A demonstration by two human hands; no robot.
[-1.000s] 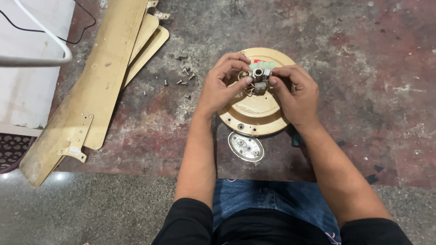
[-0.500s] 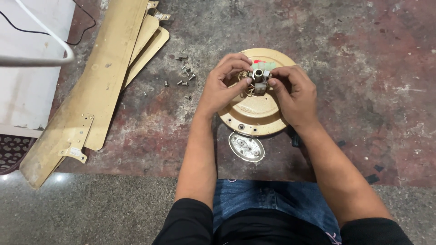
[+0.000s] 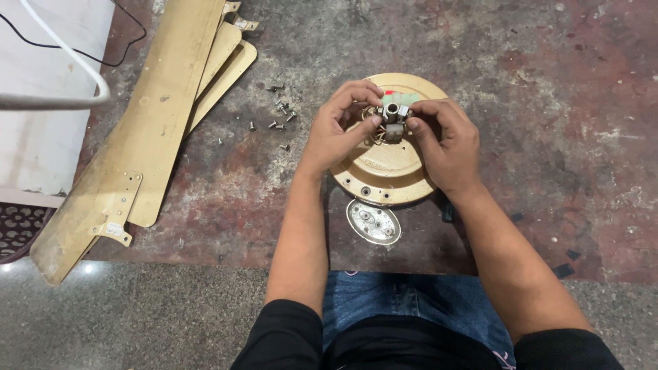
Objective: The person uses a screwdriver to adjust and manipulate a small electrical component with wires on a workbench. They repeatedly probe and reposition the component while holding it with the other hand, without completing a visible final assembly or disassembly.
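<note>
A round gold ceiling-fan motor housing (image 3: 384,171) lies flat on the stained floor in front of me. At its centre stands a metal shaft with a pale green block and thin wires (image 3: 393,113). My left hand (image 3: 337,130) pinches the wires and the shaft from the left with its fingertips. From the right, my right hand (image 3: 444,140) grips the same central part with thumb and fingers. Both hands rest over the top half of the housing.
Three gold fan blades (image 3: 151,130) lie stacked at the left, with metal brackets at their ends. Several loose screws (image 3: 277,116) are scattered between blades and housing. A small oval metal plate (image 3: 373,221) lies just below the housing. A white panel (image 3: 41,103) is at far left.
My fingers have shifted slightly on the central part; the housing and the rest are where they were.
</note>
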